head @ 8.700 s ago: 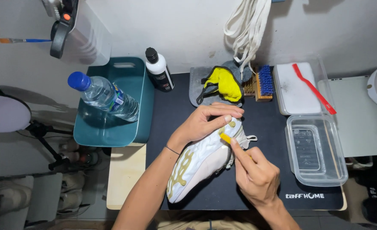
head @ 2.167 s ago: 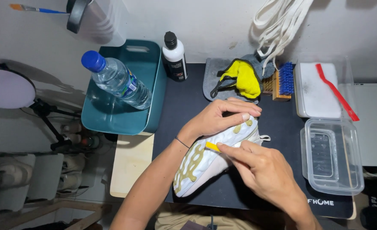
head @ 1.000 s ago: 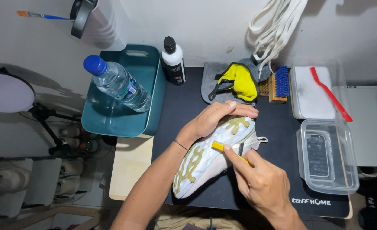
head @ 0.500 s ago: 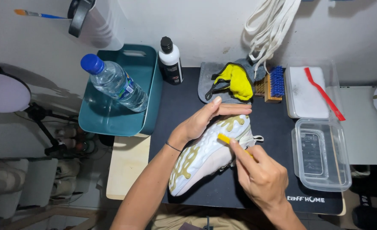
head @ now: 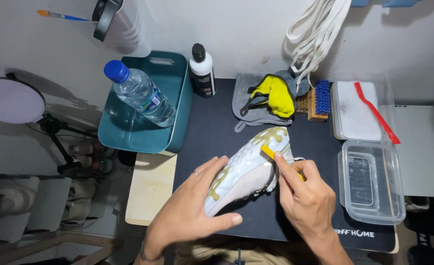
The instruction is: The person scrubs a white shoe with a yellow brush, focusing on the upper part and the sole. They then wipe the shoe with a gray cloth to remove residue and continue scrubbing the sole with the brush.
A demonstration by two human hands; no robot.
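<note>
2 hands work on 1 white sneaker (head: pixel 246 174) lying on its side near the middle of the black mat (head: pixel 217 127), its pale gold-patterned sole turned up. Half a second ago the left hand (head: pixel 192 211) lay draped over the toe end; it has since slid back to the heel end, fingers spread and loosely open, thumb out along the mat's front edge, fingertips touching the sole. The right hand (head: pixel 308 201) stays closed around a small yellow tool (head: pixel 268 152), whose tip presses on the sole by the toe. Toward the mat's back edge lie a grey cloth (head: pixel 249 105) with a crumpled yellow rag (head: pixel 278 95) and a blue-bristled wooden brush (head: pixel 317 100). At the right edge sits a clear plastic box (head: pixel 371 181). Left of the mat, a ribbed water bottle (head: pixel 141 93) leans in a teal tub (head: pixel 177 137).
</note>
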